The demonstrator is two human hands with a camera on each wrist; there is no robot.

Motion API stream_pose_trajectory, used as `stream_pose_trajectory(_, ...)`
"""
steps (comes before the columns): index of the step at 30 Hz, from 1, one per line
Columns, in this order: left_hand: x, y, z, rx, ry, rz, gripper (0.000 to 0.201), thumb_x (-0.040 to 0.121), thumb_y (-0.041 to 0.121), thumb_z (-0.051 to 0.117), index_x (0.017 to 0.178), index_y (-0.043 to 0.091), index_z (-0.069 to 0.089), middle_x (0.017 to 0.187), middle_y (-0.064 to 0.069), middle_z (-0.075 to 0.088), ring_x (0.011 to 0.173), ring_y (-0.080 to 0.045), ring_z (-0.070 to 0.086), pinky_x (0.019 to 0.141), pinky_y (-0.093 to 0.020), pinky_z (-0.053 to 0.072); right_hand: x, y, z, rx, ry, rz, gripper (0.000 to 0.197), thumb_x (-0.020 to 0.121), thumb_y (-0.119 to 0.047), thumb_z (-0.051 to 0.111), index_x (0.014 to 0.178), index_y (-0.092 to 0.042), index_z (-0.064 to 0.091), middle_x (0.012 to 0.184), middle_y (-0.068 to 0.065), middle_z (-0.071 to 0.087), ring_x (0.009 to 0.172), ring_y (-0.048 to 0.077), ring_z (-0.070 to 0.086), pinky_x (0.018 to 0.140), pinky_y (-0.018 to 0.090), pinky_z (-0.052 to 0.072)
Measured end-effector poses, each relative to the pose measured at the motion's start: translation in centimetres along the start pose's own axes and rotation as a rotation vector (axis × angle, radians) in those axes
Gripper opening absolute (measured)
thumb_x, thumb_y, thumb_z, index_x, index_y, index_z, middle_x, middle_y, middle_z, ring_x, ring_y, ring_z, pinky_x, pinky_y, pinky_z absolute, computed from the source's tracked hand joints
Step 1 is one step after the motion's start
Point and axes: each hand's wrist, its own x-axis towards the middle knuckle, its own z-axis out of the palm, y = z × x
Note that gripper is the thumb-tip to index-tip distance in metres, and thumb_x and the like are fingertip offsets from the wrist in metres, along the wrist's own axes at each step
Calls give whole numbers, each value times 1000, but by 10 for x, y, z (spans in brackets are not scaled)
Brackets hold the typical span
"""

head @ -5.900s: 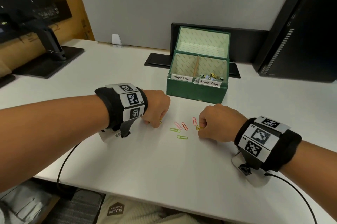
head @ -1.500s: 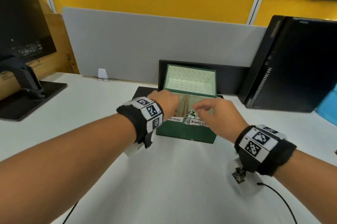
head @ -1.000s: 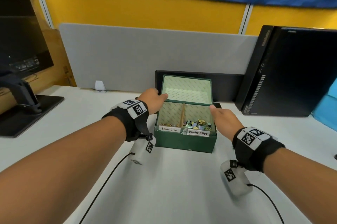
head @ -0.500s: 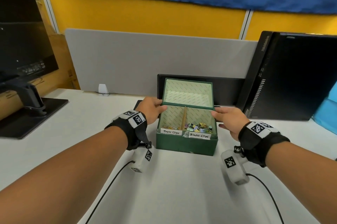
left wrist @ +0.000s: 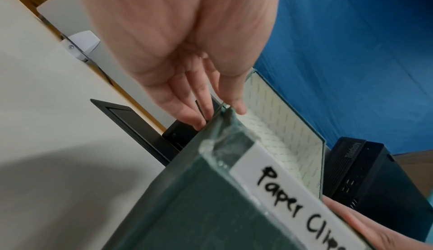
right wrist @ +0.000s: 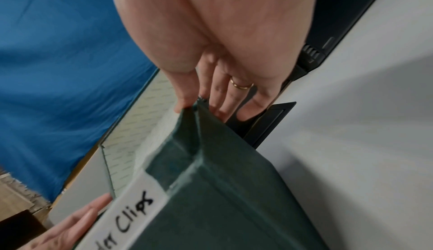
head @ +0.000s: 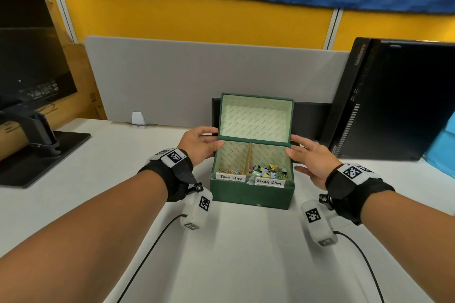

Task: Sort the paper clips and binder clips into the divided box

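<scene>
The green divided box (head: pixel 251 194) stands open at the table's middle, its lid (head: pixel 256 118) upright. Coloured paper clips (head: pixel 229 171) lie in the left compartment and binder clips (head: pixel 268 171) fill the right one. My left hand (head: pixel 214 139) is at the box's rear left corner, with straight fingers behind the lid's edge and the thumb on the rim. My right hand (head: pixel 293 145) mirrors it at the rear right corner. In the wrist views, the left hand (left wrist: pixel 218 111) and the right hand (right wrist: pixel 199 105) straddle the corners of the box (left wrist: pixel 199 198) (right wrist: pixel 222 198). Neither hand holds a clip.
A monitor (head: pixel 29 68) on its stand (head: pixel 37 155) is at the left. A black computer tower (head: pixel 394 100) stands at the right. Behind the box are a flat black device (head: pixel 307 115) and a grey partition (head: pixel 172 81). Wrist-camera cables (head: pixel 152 248) trail over the near table.
The paper clips that lay on the table are gone from it. Both hands left the compartments and moved back to the box's rear corners beside the lid.
</scene>
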Motion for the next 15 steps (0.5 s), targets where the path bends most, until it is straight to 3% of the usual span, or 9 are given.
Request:
stream_pose_trajectory(3,1,0,-1,1,-14,15,52,85,-2,66,131,12,47,117,-12,66,96,-19,66,67,-24,56,2,2,-1,43,-30,-35,56,93,-5,59,143,-26,42,130,2,62,121,22,55,105,46,41)
stream_pose_trajectory(7,0,1,2,8,-32,64,60,86,-7,62,139,16,45,122,-7,62,106,-24,63,63,-22,57,1,3,0,105,-76,-108,58,95,5,50,144,-24,42,131,2,62,118,20,60,84,30,54)
stream_pose_trajectory(10,-5,2,5,-58,-20,90,47,90,-15,48,130,10,57,113,-7,66,91,-19,68,60,-21,56,-2,7,2,95,-23,-193,52,94,13,44,133,-19,55,121,0,68,109,16,65,84,28,57)
stream_pose_trajectory(12,-11,3,0,-122,-21,38,46,91,-13,38,122,10,64,113,-8,69,82,-13,69,65,-21,56,-7,9,1,37,34,-221,49,93,15,43,123,-19,64,113,-2,71,97,9,69,78,21,57)
stream_pose_trajectory(15,-20,3,-7,-147,-97,-23,45,92,0,33,119,12,67,124,-3,65,97,-15,64,81,-26,50,-15,8,-5,-60,-11,-189,61,90,15,34,116,-29,66,107,-14,70,90,-4,67,72,12,51)
